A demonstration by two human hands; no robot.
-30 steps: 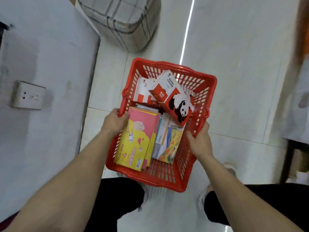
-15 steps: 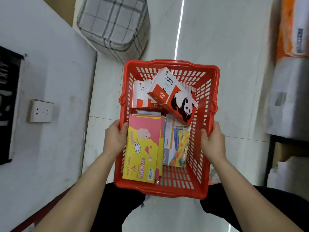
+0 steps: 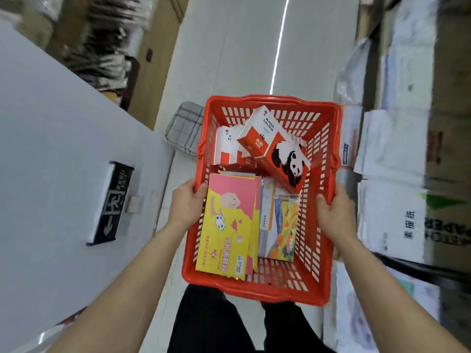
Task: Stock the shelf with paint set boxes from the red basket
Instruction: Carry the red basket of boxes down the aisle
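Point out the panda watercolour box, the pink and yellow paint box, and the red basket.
panda watercolour box [image 3: 276, 149], head view, red and white top face.
pink and yellow paint box [image 3: 228, 225], head view, front cover.
red basket [image 3: 270, 100], head view, far rim.

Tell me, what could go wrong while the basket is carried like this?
The panda box lies tilted on top of the other boxes, so a jolt might slide it around or tip it toward the red basket's rim. The left hand and right hand grip only the side rims; if one slips, the load could spill. The view is blurred, and a checked cushion sits on the floor ahead, maybe a trip risk.
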